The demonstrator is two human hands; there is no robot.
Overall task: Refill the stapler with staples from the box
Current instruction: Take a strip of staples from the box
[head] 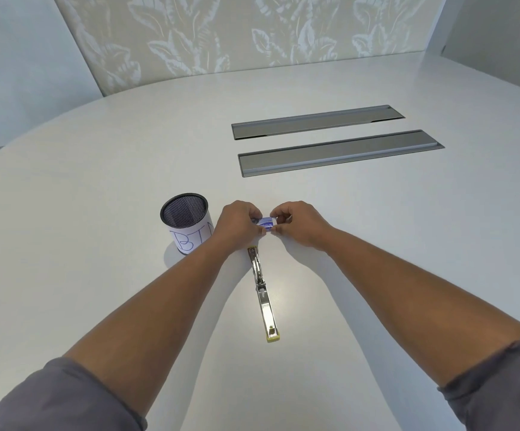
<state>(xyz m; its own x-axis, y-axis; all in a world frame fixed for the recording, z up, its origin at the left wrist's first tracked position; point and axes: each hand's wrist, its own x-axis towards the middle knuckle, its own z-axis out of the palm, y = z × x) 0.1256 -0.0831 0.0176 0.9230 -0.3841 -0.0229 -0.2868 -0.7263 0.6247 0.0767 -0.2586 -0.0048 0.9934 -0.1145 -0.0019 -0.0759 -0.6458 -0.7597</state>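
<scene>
White table carries two grey hatches at 1 o'clock. Mesh cup at 9 o'clock of the hands. Stapler lies opened flat, at 6 o'clock of the box. Left hand and right hand each pinch the box with curled fingers.

- I am at what looks like an office meeting table: wide, white, with a rounded edge.
- Two long grey cable hatches are set flush into its top, side by side.
- A black mesh pen cup with a handwritten paper label stands near me.
- A leaf-patterned panel backs the table.
</scene>
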